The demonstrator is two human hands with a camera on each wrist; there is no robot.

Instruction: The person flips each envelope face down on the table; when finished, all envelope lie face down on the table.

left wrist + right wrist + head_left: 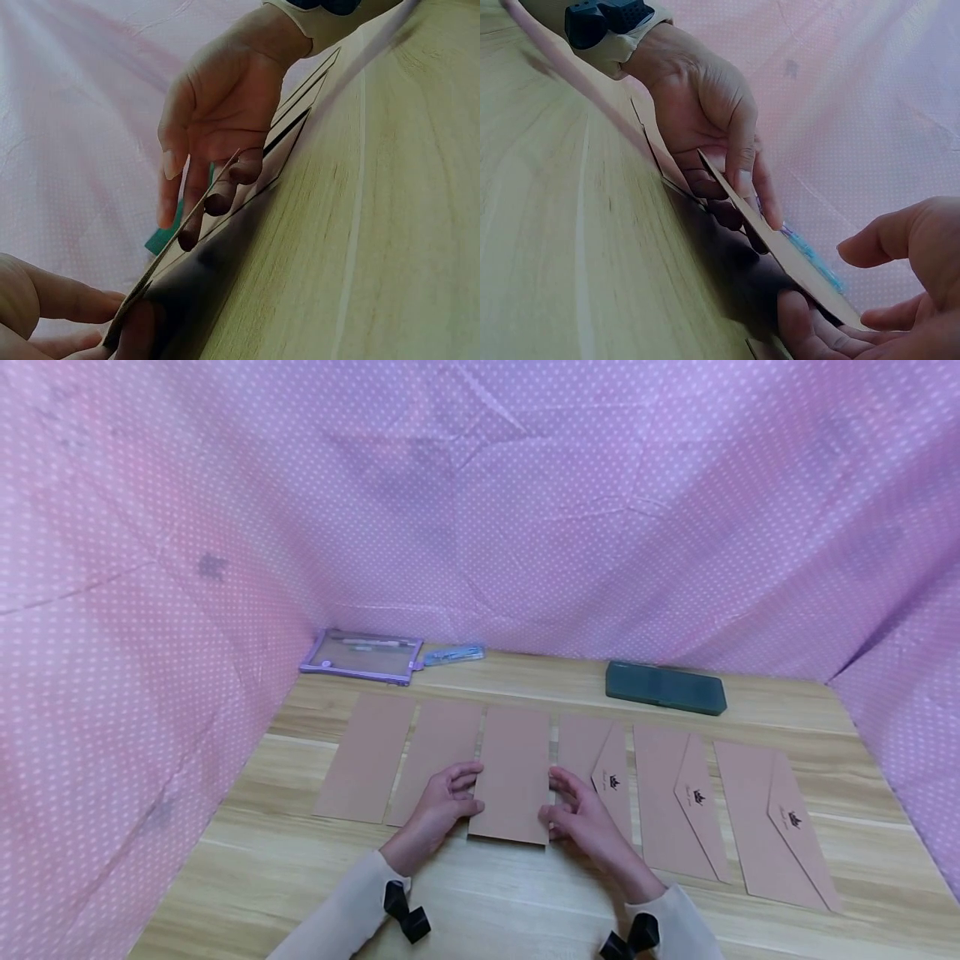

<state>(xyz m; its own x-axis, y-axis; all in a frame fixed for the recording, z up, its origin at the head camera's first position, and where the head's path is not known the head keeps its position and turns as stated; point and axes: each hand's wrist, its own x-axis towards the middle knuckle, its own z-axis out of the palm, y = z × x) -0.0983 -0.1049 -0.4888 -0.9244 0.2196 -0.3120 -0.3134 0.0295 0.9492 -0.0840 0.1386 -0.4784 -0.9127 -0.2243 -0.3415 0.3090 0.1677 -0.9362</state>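
Both hands hold one plain brown envelope (514, 772) by its long sides, in the middle of the row. My left hand (438, 806) grips its left edge, the thumb at the near corner and fingertips reaching under. Along the opposite edge, my right hand (588, 818) has fingers beneath the envelope and the thumb close to the edge. In the left wrist view the held envelope (169, 244) shows edge-on, tilted over a dark shadow. To the right lies an envelope (577, 747) with its printed pointed flap showing, partly behind the right hand.
Two plain brown envelopes (367, 760) lie to the left, and two more flap-side-up envelopes (678, 810) to the far right. Behind the row are a purple-edged zip pouch (363, 656), a small blue packet (453, 655) and a dark green case (665, 687). Dotted pink cloth (480, 527) surrounds the wooden table.
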